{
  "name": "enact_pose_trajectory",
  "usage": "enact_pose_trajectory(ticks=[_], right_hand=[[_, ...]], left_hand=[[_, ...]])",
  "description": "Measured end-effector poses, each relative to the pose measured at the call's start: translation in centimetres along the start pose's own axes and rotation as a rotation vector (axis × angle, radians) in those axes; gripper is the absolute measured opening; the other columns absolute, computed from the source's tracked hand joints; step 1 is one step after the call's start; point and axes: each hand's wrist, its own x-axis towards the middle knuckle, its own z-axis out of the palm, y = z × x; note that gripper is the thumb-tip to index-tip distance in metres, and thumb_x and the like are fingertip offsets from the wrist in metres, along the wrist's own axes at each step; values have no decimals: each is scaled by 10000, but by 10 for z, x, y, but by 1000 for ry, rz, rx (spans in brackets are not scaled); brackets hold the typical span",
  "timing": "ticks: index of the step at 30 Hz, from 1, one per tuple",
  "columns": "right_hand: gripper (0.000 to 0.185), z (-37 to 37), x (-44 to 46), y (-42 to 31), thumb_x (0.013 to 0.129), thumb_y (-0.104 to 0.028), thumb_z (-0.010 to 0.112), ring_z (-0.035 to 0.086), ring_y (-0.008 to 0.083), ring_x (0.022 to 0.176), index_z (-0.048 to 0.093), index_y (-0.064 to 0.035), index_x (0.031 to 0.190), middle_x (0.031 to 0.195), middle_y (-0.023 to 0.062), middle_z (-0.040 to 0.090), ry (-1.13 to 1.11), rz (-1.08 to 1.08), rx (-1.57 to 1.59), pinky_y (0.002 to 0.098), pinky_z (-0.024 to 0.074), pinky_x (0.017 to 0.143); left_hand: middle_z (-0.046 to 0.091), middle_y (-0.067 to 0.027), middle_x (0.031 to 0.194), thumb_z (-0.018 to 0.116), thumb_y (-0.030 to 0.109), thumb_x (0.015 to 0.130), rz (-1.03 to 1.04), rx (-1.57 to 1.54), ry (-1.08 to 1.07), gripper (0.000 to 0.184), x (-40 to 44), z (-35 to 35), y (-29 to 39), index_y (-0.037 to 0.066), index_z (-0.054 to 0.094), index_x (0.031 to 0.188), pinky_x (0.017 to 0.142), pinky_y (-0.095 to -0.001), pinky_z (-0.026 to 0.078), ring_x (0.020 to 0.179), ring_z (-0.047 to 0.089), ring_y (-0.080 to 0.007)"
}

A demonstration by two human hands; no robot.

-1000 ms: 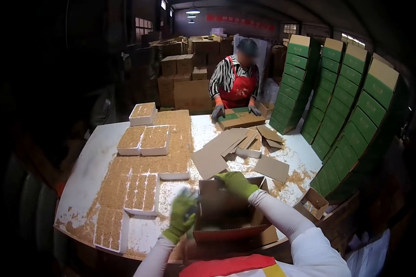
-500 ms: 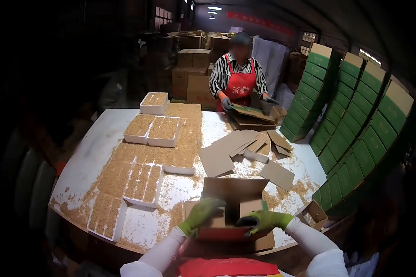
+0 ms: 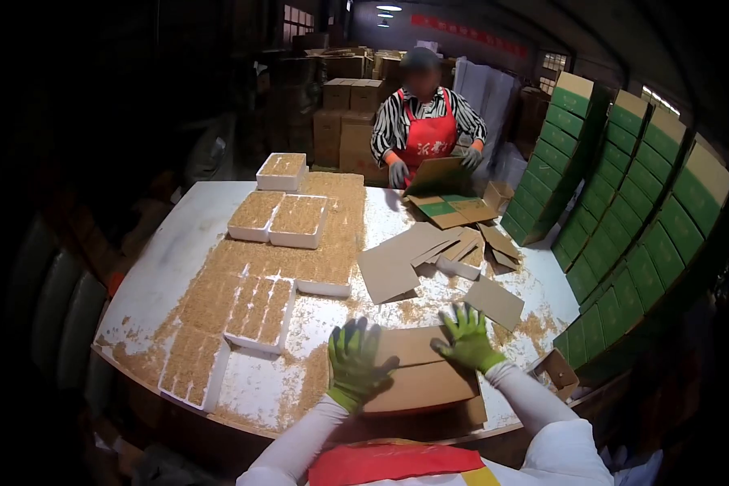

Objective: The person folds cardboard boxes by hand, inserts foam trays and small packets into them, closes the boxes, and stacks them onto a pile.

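Observation:
A brown cardboard box [image 3: 421, 385] sits at the table's near edge with its top flaps folded down. My left hand [image 3: 356, 360], in a green glove with dark fingertips, lies spread on the left side of the flaps. Gloved the same way, my right hand [image 3: 466, 340] rests with fingers apart on the box's right rear corner. Both palms face down and nothing is gripped. The inside of the box is hidden by the flaps.
White foam trays [image 3: 261, 312] filled with light brown shavings stand on the left. Loose cardboard sheets [image 3: 389, 263] lie past the box. Green boxes [image 3: 624, 202] are stacked high at right. Opposite, a co-worker [image 3: 428, 121] in a red apron handles flattened cardboard [image 3: 441, 178].
The box flaps have gone from standing open to folded down. My hands moved from inside the opening to flat on top. The co-worker has lifted a piece of cardboard.

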Motion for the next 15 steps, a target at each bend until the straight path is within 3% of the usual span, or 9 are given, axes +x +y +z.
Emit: enact_pose_trajectory(ticks=[1,4,5,7,9,11,12,14,15], right_hand=[[850,-11,-12,-10,874,-591,595,396,487,1303,371,-46,1486,1431,288,414,-14,136,190,578,328,1056],[820,-29,-20,-12,862,-532,640,449,431,1284,414,26,1419,1410,294,434,35,553,579,496,389,1047],[865,-26,-24,1,859,-625,590,553,392,1177,440,55,1374,1269,279,560,-214,751,672,445,435,1006],[1023,-28,-20,46,830,-825,410,699,320,902,444,26,1396,1040,239,671,-1029,700,741,390,550,744],[1095,-79,-26,55,797,-905,326,728,286,815,423,-25,1441,1054,237,684,-1225,721,1014,354,572,601],[1101,-108,-46,64,774,-933,280,723,309,836,356,-114,1507,1122,218,669,-1096,890,1495,391,607,617],[947,-111,-50,71,865,-829,358,700,334,933,346,-131,1505,1188,209,639,-1123,875,1829,439,614,719],[783,-87,-80,47,936,-654,509,662,355,1043,371,-107,1478,1274,192,597,-776,896,1931,485,591,825],[636,-65,-95,33,962,-409,636,654,352,1053,380,-85,1446,1287,162,577,-615,1009,2066,510,569,878]], left_hand=[[541,-230,1327,665,523,828,-184,112,-65,777,16,-21,22,40,470,1405,1058,-542,370,1256,488,-417],[649,-259,1143,650,604,830,-954,-302,-705,800,3,-6,2,4,517,1343,931,-484,490,1089,622,-419],[670,-256,1103,626,646,817,-810,-274,-762,865,-13,12,-14,-4,471,1367,885,-450,509,1010,652,-412],[689,-245,1046,629,687,796,-635,-256,-754,869,-11,6,-11,-9,514,1303,770,-433,539,865,690,-394],[700,-195,1016,713,665,756,-519,-227,-576,843,-2,-19,8,1,581,1260,641,-423,557,722,697,-361],[696,-204,1006,771,614,729,-385,-339,-395,892,15,-46,24,-13,537,1319,633,-412,560,741,701,-352],[693,-208,1001,799,589,715,-324,-396,-319,924,15,-54,30,-21,515,1348,630,-407,561,751,703,-348],[639,-236,1184,850,503,701,-99,-376,-195,1042,-12,-32,9,-22,379,1469,735,-384,577,954,698,-313],[603,-238,1268,834,480,733,-111,-493,-221,1030,-8,-37,1,-18,345,1489,768,-382,577,1029,680,-300]])
